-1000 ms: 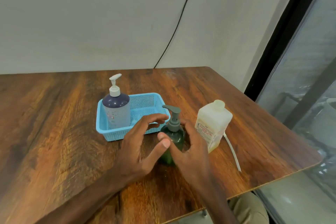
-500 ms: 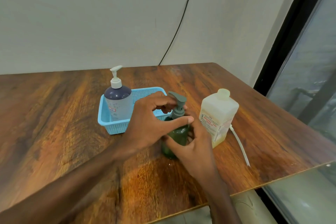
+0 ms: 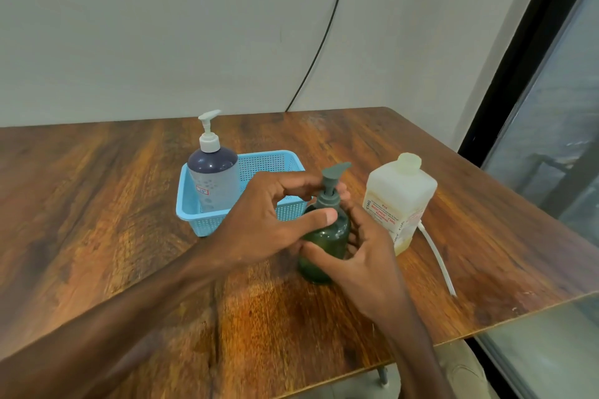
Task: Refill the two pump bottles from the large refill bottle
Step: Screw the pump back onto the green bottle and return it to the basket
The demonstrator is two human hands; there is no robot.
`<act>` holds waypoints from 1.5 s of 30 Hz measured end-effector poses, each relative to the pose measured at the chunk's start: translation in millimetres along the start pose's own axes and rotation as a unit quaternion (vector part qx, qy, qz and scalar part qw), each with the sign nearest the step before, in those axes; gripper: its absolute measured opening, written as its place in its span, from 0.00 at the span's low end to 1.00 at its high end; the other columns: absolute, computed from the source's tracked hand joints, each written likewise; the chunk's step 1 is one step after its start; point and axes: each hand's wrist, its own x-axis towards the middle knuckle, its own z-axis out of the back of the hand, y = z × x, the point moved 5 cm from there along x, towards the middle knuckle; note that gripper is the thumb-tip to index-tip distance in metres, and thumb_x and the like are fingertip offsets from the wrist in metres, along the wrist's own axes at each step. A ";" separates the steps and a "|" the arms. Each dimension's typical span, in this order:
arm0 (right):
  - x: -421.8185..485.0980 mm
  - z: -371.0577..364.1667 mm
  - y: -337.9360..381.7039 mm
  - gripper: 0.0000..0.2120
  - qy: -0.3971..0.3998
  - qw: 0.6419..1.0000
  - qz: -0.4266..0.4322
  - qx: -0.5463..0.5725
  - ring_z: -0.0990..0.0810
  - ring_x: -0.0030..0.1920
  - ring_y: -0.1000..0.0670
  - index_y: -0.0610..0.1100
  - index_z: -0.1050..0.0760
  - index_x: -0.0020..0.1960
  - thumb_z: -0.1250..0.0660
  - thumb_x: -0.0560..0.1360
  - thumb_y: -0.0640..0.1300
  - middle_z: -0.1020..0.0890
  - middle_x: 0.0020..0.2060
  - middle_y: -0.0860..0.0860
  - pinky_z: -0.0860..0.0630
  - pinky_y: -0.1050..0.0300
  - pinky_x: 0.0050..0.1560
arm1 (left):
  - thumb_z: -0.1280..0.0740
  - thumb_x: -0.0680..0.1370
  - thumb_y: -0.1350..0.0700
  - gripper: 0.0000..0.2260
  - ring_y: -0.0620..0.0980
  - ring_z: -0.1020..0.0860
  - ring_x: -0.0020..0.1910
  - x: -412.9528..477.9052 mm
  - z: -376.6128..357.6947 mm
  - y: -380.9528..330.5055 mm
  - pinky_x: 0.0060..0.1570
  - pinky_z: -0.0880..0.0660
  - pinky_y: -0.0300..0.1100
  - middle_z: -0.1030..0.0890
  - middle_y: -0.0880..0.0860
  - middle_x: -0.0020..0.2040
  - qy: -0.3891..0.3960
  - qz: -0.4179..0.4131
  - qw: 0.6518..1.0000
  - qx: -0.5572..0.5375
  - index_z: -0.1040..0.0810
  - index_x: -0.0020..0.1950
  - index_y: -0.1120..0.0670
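The small green pump bottle (image 3: 332, 235) stood upright on the wooden table (image 3: 97, 204), a bit right of the middle and fairly near the front edge. Its grey pump (image 3: 334, 173) was on top, nozzle pointing right and away. Both hands were on it. The left hand (image 3: 262, 220) came in from the left with its fingers curled round the collar just under the pump and its thumb laid across the bottle's shoulder. The right hand (image 3: 363, 256) wrapped the body from the near right side, thumb across the front, fingers going round the back where I couldn't really see them. So, one bottle held with two hands.

Just right of that was the big pale refill bottle (image 3: 398, 201), square-ish, red print on the label, upright with its cap (image 3: 409, 161) on. It sat close to the right hand, but I couldn't tell if they touched. A white tube (image 3: 437, 262) lay on the table from behind its base toward the near right edge.

On the left and a bit farther back sat a light blue basket (image 3: 207, 222), with the other pump bottle (image 3: 212, 181) standing in its left end: dark top, white pump. The left hand's knuckles covered the basket's near right corner.

Behind it all was a plain wall (image 3: 129, 26) with a black cable (image 3: 324, 36) running up it, and a window (image 3: 551, 139) at far right.
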 end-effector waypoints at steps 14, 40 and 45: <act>2.1 -0.2 -5.0 0.30 -0.001 0.999 -0.008 -0.032 0.22 0.61 0.66 0.63 0.30 0.67 0.21 0.69 0.58 0.20 0.59 0.68 0.21 0.60 0.61 | 0.21 0.72 0.45 0.15 0.45 0.17 0.53 10.9 1.1 -2.2 0.51 0.22 0.40 0.13 0.41 0.52 -0.043 0.013 0.997 0.067 0.13 0.56 0.47; 1.9 -1.7 -4.1 0.26 0.004 1.000 -0.014 -0.018 0.19 0.59 0.61 0.60 0.27 0.64 0.20 0.70 0.54 0.18 0.57 0.64 0.19 0.58 0.59 | 0.18 0.68 0.45 0.28 0.44 0.16 0.54 8.3 -3.1 -9.1 0.57 0.17 0.45 0.16 0.42 0.57 -0.090 0.040 0.993 0.058 0.21 0.65 0.46; 2.5 -1.9 -5.8 0.30 -0.005 1.000 -0.010 -0.016 0.18 0.60 0.57 0.58 0.27 0.67 0.21 0.68 0.59 0.17 0.59 0.60 0.19 0.50 0.61 | 0.17 0.67 0.52 0.20 0.43 0.14 0.49 0.8 8.5 -12.5 0.52 0.18 0.38 0.13 0.44 0.48 -0.086 0.038 0.995 0.040 0.15 0.57 0.51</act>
